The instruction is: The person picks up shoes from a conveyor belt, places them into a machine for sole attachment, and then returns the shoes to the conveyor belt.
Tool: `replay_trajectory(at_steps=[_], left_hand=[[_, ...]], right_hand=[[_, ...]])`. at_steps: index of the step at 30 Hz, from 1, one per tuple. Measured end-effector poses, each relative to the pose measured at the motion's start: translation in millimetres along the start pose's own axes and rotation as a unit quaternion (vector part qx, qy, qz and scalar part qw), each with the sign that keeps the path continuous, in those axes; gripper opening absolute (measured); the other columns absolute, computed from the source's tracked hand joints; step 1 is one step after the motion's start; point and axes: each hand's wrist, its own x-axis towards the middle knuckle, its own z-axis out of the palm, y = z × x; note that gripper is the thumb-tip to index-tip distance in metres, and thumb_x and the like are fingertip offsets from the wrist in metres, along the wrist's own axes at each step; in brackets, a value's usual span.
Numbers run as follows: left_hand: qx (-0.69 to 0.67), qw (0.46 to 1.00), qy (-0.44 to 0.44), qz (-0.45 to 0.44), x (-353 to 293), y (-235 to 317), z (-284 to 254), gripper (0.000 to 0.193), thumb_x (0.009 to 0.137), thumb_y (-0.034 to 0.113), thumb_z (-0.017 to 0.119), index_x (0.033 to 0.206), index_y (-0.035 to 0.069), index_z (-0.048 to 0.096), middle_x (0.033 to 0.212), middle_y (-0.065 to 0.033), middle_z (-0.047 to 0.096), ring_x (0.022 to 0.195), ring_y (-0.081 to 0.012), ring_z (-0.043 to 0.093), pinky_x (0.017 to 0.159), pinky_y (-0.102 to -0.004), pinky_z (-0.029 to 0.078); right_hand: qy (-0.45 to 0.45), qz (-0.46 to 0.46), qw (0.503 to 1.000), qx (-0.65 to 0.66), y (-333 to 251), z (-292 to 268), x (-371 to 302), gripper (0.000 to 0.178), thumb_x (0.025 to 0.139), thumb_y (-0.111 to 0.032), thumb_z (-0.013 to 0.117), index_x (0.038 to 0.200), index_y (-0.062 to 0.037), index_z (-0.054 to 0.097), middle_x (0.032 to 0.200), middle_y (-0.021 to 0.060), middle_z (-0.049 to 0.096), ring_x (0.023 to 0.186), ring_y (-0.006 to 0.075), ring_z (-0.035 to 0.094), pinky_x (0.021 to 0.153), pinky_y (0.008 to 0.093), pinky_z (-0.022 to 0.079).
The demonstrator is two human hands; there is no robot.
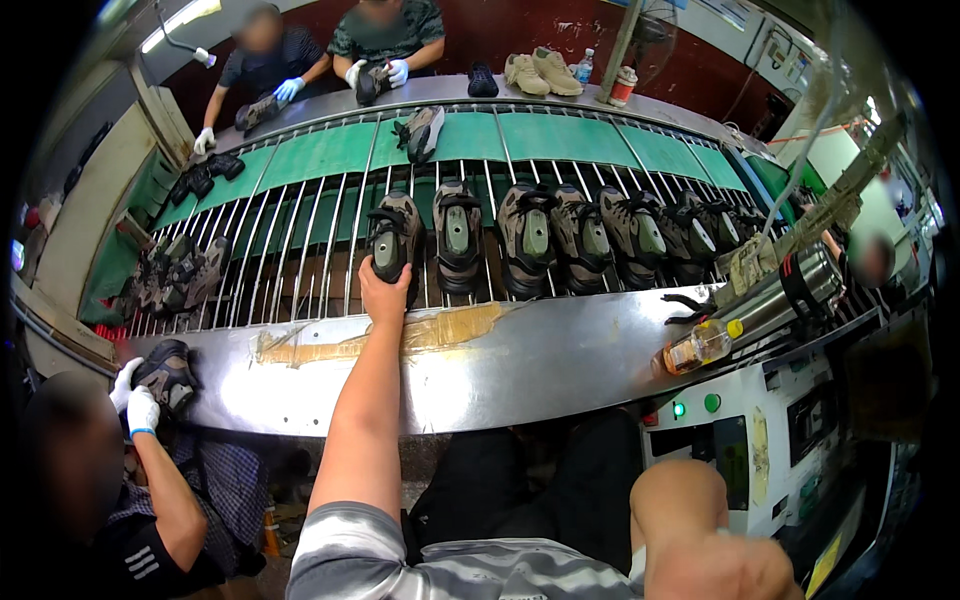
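Observation:
My left hand (386,292) reaches forward over the metal ledge and grips the heel end of a brown and black shoe (396,232). A grey-green insert that looks like a shoe last (387,245) fills the opening of this shoe. Just to its right stands a similar shoe (458,235), and several more, such as a laced shoe (526,240), continue in a row to the right, also with grey-green inserts. My right hand (725,568) is low at the lower right, away from the shoes. It is blurred and its fingers do not show clearly.
The shoes rest on a roller conveyor (300,255) with a green belt (545,137) behind. A bottle (700,346) and a steel flask (800,285) lie at the right, above a control panel (705,430). Gloved co-workers handle shoes at far left and near left (168,375).

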Motion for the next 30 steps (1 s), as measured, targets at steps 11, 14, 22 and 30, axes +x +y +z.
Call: replay_trajectory(at_steps=[11,14,22,30], left_hand=[[0.01,0.994,-0.101,-0.029,-10,-10,-11,0.094,0.07,0.032,0.085,0.142,0.003,0.033,0.132,-0.0242,0.051,0.117,-0.0424,0.053,0.099,-0.0453,0.044],[0.048,0.984,-0.151,-0.087,-34,34,-14,0.083,0.079,0.024,0.078,0.143,0.0,0.031,0.138,-0.0242,0.047,0.124,-0.0413,0.048,0.101,-0.0451,0.042],[0.135,0.962,-0.208,0.112,-185,124,5,0.067,0.078,0.023,0.066,0.136,-0.003,0.043,0.134,-0.0269,0.046,0.125,-0.0433,0.042,0.106,-0.0513,0.032],[0.064,0.884,-0.398,0.237,-289,235,10,0.051,0.085,0.035,0.062,0.129,0.011,0.053,0.142,-0.0145,0.045,0.138,-0.0382,0.032,0.113,-0.0608,0.018]], right_hand=[[-0.304,0.62,0.474,-0.546,-157,-271,-222,0.017,0.083,-0.017,0.063,0.097,-0.0096,0.068,0.089,0.0129,0.066,0.081,0.0339,0.064,0.071,0.0435,0.051],[-0.34,0.638,0.354,-0.593,-299,-328,-238,0.012,0.078,-0.014,0.068,0.088,-0.0096,0.072,0.082,0.0134,0.068,0.076,0.0324,0.067,0.069,0.0419,0.054],[-0.211,0.375,0.446,-0.785,-312,-347,-87,0.005,0.071,-0.011,0.068,0.074,-0.0076,0.065,0.064,0.0125,0.059,0.062,0.0335,0.059,0.055,0.0413,0.047],[-0.057,0.424,0.202,-0.881,-315,-418,-16,0.021,0.083,-0.026,0.064,0.1,-0.0133,0.069,0.079,0.0108,0.068,0.077,0.0306,0.066,0.068,0.0423,0.051]])
